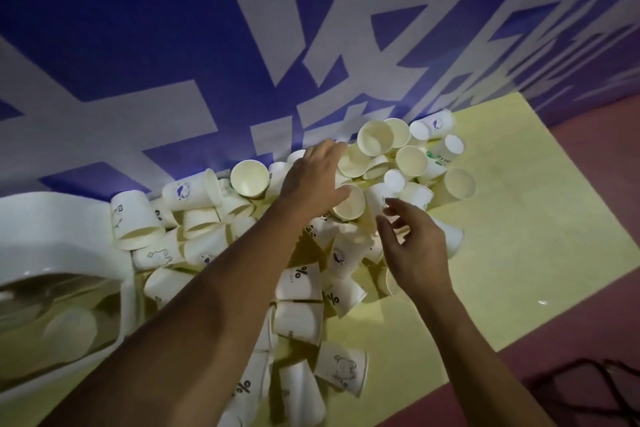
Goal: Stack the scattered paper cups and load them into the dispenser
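Several white paper cups (300, 282) lie scattered in a heap on a pale yellow sheet (512, 253), some on their sides, some mouth up. My left hand (313, 177) reaches into the back of the heap, fingers spread over a cup (350, 203) lying with its mouth toward me; whether it grips the cup is unclear. My right hand (414, 239) hovers lower right of it, fingers apart, thumb and forefinger near a cup's rim (394, 181). A white dispenser (65, 229) with a clear front lies at the left, a cup visible inside.
A blue wall (138, 45) with large white characters stands right behind the heap. Reddish floor (571, 340) borders the yellow sheet on the right. Dark cords (588, 381) lie on the floor at the lower right.
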`<action>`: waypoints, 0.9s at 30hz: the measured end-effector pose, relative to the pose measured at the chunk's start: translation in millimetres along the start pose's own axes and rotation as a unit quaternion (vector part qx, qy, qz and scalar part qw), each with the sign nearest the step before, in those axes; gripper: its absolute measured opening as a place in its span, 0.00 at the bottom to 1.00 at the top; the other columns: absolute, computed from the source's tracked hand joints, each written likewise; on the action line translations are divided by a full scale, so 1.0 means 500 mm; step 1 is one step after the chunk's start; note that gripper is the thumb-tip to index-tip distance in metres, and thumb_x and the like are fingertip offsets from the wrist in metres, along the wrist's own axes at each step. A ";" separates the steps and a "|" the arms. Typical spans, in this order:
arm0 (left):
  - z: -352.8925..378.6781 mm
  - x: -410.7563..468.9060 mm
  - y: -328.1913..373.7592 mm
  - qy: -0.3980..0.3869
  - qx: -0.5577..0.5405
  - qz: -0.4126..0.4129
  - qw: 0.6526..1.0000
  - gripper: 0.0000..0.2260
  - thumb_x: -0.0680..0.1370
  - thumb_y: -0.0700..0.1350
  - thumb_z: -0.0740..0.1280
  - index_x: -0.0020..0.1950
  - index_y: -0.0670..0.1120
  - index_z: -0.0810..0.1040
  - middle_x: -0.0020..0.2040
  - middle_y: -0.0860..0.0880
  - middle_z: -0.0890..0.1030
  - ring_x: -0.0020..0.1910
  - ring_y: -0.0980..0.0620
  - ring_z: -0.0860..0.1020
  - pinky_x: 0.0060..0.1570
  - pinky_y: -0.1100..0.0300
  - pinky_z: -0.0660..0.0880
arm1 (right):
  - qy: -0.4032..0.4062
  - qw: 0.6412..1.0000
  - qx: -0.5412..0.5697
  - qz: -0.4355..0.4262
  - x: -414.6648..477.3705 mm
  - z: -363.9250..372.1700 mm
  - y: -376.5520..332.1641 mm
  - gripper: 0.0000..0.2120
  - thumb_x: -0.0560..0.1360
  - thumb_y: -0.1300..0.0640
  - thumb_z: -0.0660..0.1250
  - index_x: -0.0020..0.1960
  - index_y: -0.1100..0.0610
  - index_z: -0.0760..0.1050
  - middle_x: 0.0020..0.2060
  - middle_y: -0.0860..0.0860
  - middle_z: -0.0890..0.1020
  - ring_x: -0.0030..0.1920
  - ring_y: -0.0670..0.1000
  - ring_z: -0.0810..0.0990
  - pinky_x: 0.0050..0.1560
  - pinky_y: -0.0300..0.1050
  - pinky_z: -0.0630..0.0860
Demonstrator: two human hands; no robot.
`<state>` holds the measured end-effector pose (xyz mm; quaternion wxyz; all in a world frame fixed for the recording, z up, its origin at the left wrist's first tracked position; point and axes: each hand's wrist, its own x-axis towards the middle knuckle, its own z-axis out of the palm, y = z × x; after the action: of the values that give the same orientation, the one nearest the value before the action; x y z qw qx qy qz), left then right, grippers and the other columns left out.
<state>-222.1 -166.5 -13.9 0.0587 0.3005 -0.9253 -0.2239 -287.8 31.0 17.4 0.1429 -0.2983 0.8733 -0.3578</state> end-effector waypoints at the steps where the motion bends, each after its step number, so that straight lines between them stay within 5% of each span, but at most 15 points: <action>1: 0.007 0.019 0.015 0.008 -0.013 -0.006 1.000 0.37 0.75 0.60 0.74 0.79 0.50 0.63 0.78 0.48 0.68 0.74 0.45 0.70 0.68 0.48 0.72 | 0.004 1.000 0.000 0.002 0.018 -0.002 0.003 0.16 0.79 0.52 0.70 0.66 0.52 0.79 0.53 0.43 0.82 0.49 0.47 0.80 0.50 0.48 0.79; 8: 0.067 0.143 0.088 0.012 -0.065 -0.121 0.990 0.47 0.72 0.67 0.72 0.82 0.50 0.54 0.81 0.46 0.63 0.77 0.42 0.67 0.67 0.47 0.73 | 0.017 0.997 -0.065 0.044 0.074 -0.006 0.042 0.32 0.73 0.39 0.74 0.70 0.54 0.73 0.63 0.52 0.80 0.62 0.57 0.76 0.61 0.59 0.75; 13: 0.096 0.178 0.101 0.038 -0.059 -0.144 0.987 0.39 0.75 0.67 0.70 0.79 0.49 0.60 0.75 0.46 0.72 0.69 0.44 0.74 0.60 0.52 0.77 | -0.075 0.969 -0.185 0.143 0.073 0.004 0.067 0.47 0.67 0.26 0.71 0.76 0.52 0.65 0.69 0.53 0.76 0.69 0.59 0.70 0.64 0.60 0.69; 19: 0.069 0.134 0.086 0.088 -0.150 -0.129 0.976 0.35 0.74 0.64 0.73 0.74 0.50 0.66 0.68 0.48 0.76 0.62 0.48 0.78 0.51 0.58 0.78 | -0.063 0.974 -0.166 0.138 0.074 0.024 0.088 0.34 0.72 0.36 0.74 0.68 0.56 0.70 0.59 0.55 0.80 0.61 0.61 0.74 0.57 0.56 0.70; 23: 0.021 0.051 0.062 0.126 -0.190 -0.119 0.966 0.37 0.72 0.66 0.74 0.74 0.51 0.67 0.69 0.50 0.76 0.63 0.51 0.77 0.53 0.63 0.74 | -0.001 0.996 -0.050 0.072 0.062 0.017 0.072 0.34 0.70 0.49 0.79 0.70 0.60 0.69 0.61 0.55 0.74 0.58 0.57 0.76 0.55 0.51 0.75; 27: -0.034 -0.068 0.032 0.145 -0.232 -0.149 0.950 0.37 0.70 0.66 0.76 0.73 0.53 0.68 0.69 0.52 0.75 0.64 0.53 0.75 0.54 0.60 0.78 | 0.016 1.000 -0.016 0.014 0.045 0.005 0.032 0.35 0.69 0.51 0.81 0.70 0.57 0.68 0.60 0.48 0.69 0.59 0.54 0.74 0.58 0.57 0.79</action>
<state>-198.8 -141.7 9.4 0.2262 0.4421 -0.7743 -0.3923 -310.8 24.7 3.3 0.1288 -0.2822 0.8852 -0.3467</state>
